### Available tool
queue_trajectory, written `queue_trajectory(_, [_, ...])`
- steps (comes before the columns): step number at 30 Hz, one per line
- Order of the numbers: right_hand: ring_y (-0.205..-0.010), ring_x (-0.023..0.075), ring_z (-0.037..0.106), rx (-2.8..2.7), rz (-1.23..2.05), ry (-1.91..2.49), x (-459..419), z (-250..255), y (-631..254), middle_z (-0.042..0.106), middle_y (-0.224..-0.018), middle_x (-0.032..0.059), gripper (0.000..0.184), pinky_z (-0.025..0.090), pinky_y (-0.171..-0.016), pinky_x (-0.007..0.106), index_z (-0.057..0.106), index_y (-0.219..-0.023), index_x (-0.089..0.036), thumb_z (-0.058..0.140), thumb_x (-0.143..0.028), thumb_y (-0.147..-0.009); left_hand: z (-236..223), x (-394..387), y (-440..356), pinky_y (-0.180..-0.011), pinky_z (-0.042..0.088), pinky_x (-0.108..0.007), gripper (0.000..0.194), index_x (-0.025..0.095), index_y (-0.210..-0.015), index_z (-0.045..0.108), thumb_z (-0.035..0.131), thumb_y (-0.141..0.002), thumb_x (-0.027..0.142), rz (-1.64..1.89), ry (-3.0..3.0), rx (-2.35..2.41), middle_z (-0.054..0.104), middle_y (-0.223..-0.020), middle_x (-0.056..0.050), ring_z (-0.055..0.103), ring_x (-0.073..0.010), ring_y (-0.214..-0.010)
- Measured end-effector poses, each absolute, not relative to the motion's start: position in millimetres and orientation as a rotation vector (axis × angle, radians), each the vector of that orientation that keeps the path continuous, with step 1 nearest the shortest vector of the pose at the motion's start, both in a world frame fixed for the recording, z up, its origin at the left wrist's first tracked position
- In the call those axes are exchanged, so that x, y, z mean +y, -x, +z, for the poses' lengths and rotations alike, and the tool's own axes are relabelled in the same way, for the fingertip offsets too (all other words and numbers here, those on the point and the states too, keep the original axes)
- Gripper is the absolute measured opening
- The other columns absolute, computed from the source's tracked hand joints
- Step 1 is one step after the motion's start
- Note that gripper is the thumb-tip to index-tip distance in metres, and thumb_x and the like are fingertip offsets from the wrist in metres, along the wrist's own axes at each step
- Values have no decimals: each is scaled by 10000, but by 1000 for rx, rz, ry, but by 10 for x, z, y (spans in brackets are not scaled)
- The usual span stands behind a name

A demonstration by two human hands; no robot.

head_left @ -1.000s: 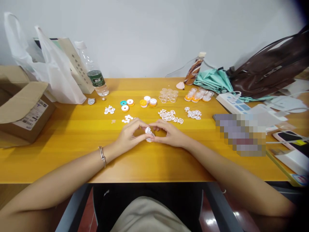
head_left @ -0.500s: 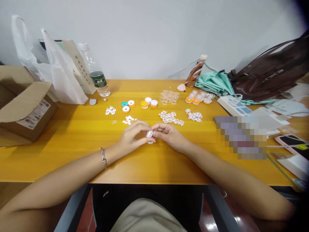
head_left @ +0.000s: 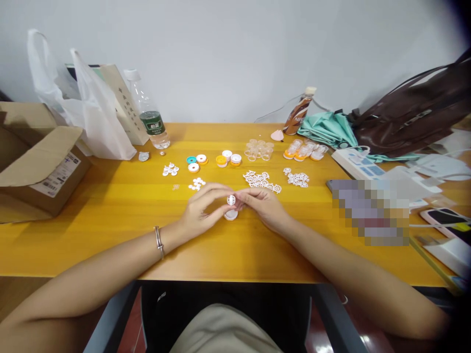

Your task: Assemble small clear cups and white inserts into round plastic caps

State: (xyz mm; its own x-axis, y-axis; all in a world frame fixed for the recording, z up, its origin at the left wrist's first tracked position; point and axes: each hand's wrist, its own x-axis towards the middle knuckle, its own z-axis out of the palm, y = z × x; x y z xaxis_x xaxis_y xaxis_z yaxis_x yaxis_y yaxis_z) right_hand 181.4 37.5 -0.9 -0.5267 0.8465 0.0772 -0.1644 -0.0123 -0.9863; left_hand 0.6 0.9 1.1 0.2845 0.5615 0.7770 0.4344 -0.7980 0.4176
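A small white openwork plastic piece [head_left: 231, 199] is held up between my hands above the table. My left hand [head_left: 206, 208] curves round its left side, thumb below and fingers above. From the right, my right hand [head_left: 263, 202] pinches at the same piece with thumb and forefinger; the exact contact is partly hidden. Just under them sits a pale round cap-like part [head_left: 231, 214]. Beyond my fingers lie white spoked plastic pieces [head_left: 259, 181], and to the left small white discs [head_left: 196, 184].
Farther back are coloured round caps [head_left: 221, 160], clear plastic cups [head_left: 258, 148] and orange-based clear assemblies [head_left: 304, 149]. A cardboard box [head_left: 44, 166] and a water bottle [head_left: 152, 120] stand left. At right lie a power strip [head_left: 358, 164] and a brown bag [head_left: 412, 113].
The white openwork piece has turned and risen slightly in my fingers, showing more of the round part beneath. My right hand has shifted slightly. The whole view has moved a little.
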Motion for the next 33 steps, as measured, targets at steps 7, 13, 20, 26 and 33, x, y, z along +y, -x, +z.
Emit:
queue_trajectory(7, [-680,130,645,-1618,1258,874,299,79,-1808,704,-730,-3,151,542,-717,284,716,-757,-204,657,-333,-705,-51,119,81,-804,525,-316,247,162,-1092,547,538,-846,173,1348,-2824,984,650,-983,-88,617,-160,-892])
queue_trajectory(13, [-704,152,675,-1669,1201,888,247,45,-1800,722,-797,11,172,572,-710,304,713,-835,-196,650,-289,-706,-33,113,84,-725,534,-290,231,152,-1072,552,548,-841,166,1350,-2907,967,641,-951,-88,608,-151,-843])
queue_trajectory(20, [-679,146,669,-1678,1168,873,247,35,-1797,718,-779,15,186,574,-674,293,708,-838,-191,634,-320,-726,-48,108,123,-765,536,-307,298,165,-1141,539,549,-843,161,1335,-2884,926,648,-1010,-95,616,-157,-899])
queue_trajectory(26, [-713,143,675,-1608,1206,844,245,46,-1796,718,-801,14,159,571,-716,290,696,-819,-195,643,-311,-724,3,115,61,-738,537,-283,212,187,-1035,633,571,-832,197,1342,-2403,1003,685,-935,-68,634,-136,-818])
queue_trajectory(33, [-729,165,687,-1600,1149,867,210,48,-1792,719,-808,22,147,588,-682,297,682,-828,-191,646,-285,-720,-52,159,-47,-660,573,-273,197,137,-882,653,673,-736,267,1366,-1658,1051,714,-795,-50,675,-144,-704])
